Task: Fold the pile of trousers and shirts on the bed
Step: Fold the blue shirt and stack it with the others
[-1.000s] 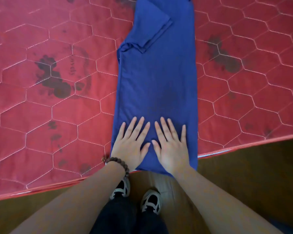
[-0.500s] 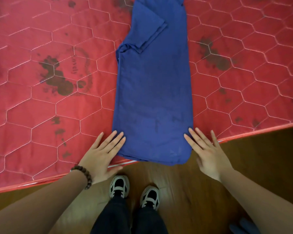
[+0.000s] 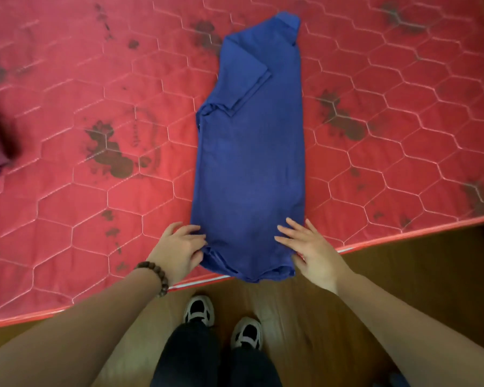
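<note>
Both hands flanked the blue shirt (image 3: 249,163) lying lengthwise on the red mattress (image 3: 67,219): left hand (image 3: 176,250) curled on its hem corner, right hand (image 3: 310,247) pressing, fingers spread.

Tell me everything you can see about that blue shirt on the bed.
The blue shirt is a plain, soft-looking knit folded lengthwise into a long narrow strip on the red quilted mattress. Its collar end points away from the person, and one short sleeve lies folded across the top layer. The hem end hangs slightly past the mattress edge. The left hand grips the hem's left corner with curled fingers; the right hand rests on the right corner, fingers mostly straight.
</note>
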`<state>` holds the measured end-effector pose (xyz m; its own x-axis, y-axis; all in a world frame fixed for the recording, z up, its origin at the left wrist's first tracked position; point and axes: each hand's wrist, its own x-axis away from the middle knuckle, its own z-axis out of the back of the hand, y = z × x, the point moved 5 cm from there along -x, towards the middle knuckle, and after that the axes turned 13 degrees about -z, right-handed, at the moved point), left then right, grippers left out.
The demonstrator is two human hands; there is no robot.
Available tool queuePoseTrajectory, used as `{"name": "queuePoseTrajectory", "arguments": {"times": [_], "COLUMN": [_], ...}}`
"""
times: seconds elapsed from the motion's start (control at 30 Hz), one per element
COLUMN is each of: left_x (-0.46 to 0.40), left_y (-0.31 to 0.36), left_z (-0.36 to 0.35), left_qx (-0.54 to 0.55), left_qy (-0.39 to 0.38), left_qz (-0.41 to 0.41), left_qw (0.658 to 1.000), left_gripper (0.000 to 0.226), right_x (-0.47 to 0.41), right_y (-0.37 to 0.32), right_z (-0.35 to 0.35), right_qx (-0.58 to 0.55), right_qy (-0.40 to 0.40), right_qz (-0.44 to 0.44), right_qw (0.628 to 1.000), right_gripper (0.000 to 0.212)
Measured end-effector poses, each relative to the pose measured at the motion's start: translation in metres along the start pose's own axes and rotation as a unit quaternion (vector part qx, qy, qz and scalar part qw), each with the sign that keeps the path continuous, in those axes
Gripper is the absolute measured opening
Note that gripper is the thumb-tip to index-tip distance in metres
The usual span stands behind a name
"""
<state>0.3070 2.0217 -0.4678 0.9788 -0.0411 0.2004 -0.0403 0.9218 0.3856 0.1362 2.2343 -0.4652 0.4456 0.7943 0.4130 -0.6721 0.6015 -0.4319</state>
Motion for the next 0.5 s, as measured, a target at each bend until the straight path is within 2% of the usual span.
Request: {"name": "queuePoseTrajectory", "arguments": {"times": [0.1,0.2,0.23,0.3,0.4,0.47,0.5], "left_x": [-0.025,-0.068,-0.086,-0.123,-0.178,-0.207,-0.218], "left_y": [-0.022,-0.055,-0.065,-0.09,-0.126,-0.15,-0.161], "left_z": [0.03,0.075,0.091,0.12,0.148,0.147,0.138], "left_qx": [0.178,0.34,0.386,0.484,0.631,0.688,0.694], "left_qy": [-0.029,-0.009,-0.001,0.034,0.09,0.096,0.088], "left_qz": [0.087,0.152,0.158,0.183,0.217,0.231,0.25], "left_qw": [0.98,0.928,0.909,0.855,0.739,0.682,0.669], "left_gripper": [0.02,0.028,0.03,0.025,0.007,0.027,0.037], "right_x": [-0.014,-0.047,-0.062,-0.097,-0.157,-0.194,-0.209], "right_y": [-0.001,0.009,0.014,0.024,0.041,0.055,0.063], "right_z": [0.039,0.081,0.095,0.124,0.163,0.172,0.168], "right_qx": [-0.172,-0.28,-0.318,-0.402,-0.485,-0.521,-0.528], "right_qy": [-0.033,-0.03,-0.027,-0.007,0.058,0.084,0.078], "right_qz": [-0.084,-0.165,-0.18,-0.199,-0.221,-0.248,-0.27], "right_qw": [0.981,0.945,0.931,0.894,0.844,0.813,0.801], "right_gripper": [0.038,0.011,0.014,0.019,0.022,0.022,0.022]}}
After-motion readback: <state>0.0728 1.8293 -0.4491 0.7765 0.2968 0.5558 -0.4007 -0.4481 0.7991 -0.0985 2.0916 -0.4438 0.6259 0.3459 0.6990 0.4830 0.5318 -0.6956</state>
